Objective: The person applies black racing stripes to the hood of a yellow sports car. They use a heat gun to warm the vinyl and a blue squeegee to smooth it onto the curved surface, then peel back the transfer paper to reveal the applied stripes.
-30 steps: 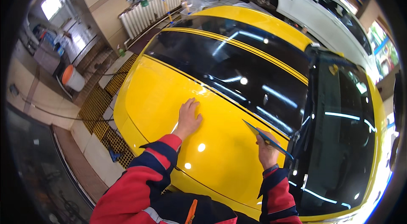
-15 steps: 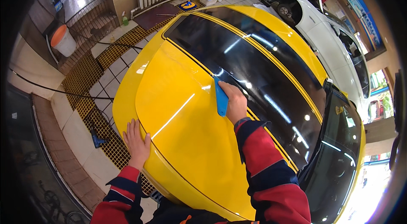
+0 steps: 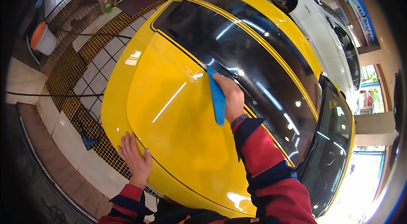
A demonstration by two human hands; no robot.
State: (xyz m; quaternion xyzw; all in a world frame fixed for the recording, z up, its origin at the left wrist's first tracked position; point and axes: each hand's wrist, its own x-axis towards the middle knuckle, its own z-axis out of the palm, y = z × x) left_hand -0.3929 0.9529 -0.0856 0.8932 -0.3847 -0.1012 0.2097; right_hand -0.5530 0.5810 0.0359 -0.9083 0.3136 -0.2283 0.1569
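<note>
A yellow car hood with broad glossy black stripes spreads out below me. My right hand is closed on a blue squeegee, a flat long blade whose far tip meets the yellow surface beside the edge of the near black stripe. Fine wrinkles or wet streaks show on the yellow just ahead and to the left of that blade. Fingers stretched out, my left hand lies flat on the car's near left edge, by the seam of the hood.
Yellow floor grating runs along the left, with a blue spray gun on it. A dark hose reaches toward the car. Beyond stand a white bucket and a green spray bottle. A white car is parked at the right.
The squeegee has turned so its blade stands more lengthwise to me and shows more of its face. My left hand stays on the edge. The whole view has shifted slightly.
</note>
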